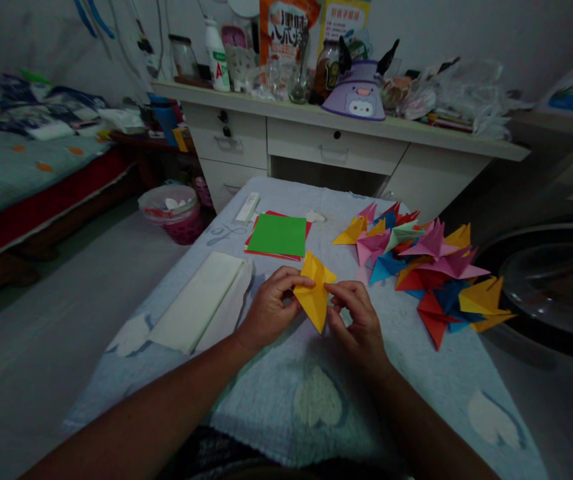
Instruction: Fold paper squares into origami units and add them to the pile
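A partly folded sheet of yellow origami paper [315,297] is held above the cloth-covered table, one point toward me. My left hand [272,303] pinches its left side, thumb below and fingers on top. My right hand [359,320] has its thumb and index finger at the paper's right edge, closed on it. Just beyond lies a stack of square coloured paper [279,235], green on top with red edges showing. To the right is a pile of folded paper cranes [431,250] in pink, yellow, blue, red and pale green.
A folded white paper or cloth [199,300] lies on the left of the table [316,400], with a small white box [248,208] behind it. A cluttered white desk [296,123] stands beyond. A pink bin [184,223] is at left, a front-loading machine [556,280] at right.
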### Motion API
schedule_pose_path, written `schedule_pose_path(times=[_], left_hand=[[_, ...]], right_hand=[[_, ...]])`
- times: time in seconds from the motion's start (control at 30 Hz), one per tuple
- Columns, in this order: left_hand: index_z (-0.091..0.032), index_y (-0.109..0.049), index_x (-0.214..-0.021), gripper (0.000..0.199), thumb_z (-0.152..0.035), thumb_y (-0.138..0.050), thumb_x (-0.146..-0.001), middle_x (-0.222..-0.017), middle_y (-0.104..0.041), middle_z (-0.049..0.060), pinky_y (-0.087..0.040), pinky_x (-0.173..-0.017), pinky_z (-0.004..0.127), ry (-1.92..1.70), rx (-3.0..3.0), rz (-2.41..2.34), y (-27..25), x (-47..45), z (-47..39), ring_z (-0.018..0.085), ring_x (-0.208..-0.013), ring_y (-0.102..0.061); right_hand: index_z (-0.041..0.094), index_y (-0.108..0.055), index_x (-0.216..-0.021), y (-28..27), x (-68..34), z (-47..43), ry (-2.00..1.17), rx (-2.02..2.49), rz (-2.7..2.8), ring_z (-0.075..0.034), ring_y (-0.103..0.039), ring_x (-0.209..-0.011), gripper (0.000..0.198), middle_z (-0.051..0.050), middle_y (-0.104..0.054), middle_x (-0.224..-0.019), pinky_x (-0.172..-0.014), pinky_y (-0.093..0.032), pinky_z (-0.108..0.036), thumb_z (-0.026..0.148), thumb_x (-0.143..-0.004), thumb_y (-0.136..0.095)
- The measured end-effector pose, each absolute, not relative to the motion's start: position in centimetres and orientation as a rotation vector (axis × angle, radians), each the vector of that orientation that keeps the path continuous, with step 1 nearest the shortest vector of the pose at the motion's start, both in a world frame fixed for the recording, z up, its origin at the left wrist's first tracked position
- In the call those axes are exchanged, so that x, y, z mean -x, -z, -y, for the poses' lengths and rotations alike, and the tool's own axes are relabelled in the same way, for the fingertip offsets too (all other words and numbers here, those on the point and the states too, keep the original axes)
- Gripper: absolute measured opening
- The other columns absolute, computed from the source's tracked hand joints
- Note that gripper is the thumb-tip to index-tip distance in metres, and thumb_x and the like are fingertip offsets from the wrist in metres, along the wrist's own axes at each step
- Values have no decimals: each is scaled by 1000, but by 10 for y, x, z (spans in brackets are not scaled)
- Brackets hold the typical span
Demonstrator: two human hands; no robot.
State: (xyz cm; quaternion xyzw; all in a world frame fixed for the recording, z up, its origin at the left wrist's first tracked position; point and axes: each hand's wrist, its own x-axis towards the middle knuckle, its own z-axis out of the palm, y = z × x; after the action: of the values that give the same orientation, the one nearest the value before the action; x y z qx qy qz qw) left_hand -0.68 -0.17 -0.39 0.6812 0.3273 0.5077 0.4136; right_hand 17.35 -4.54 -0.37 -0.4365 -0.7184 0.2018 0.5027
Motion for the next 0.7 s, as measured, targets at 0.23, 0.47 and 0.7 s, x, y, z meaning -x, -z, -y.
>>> schedule_pose_path(times=[0.23,0.47,0.7], left_hand=[[-22,-67,-101,34,-2,-58,-75,-103,-59,4,-50,-81,26,-1278,-1747,-799,5,6,2,15,-99,-60],[-23,-63,-111,40,-4,-60,-76,-111,-58,5,-51,-86,27,-1249,-1673,-741,10,5,1,16,-103,-61],[-23,-61,-114,38,-13,-68,-78,-113,-59,6,-52,-78,25,-1196,-1706,-787,7,6,4,15,-96,-61]], right_hand=[[30,-59,-120,5,-173,45,-448,1054,1731,-12,-53,-79,43,-3,-50,-100,-69,-49,-28,6,-85,-57],[27,-64,-112,3,-172,45,-412,1045,1744,-15,-55,-87,36,-4,-50,-98,-72,-49,-28,5,-84,-55],[24,-64,-101,2,-171,44,-380,1028,1754,-15,-55,-90,24,-4,-50,-96,-76,-49,-30,8,-87,-53]])
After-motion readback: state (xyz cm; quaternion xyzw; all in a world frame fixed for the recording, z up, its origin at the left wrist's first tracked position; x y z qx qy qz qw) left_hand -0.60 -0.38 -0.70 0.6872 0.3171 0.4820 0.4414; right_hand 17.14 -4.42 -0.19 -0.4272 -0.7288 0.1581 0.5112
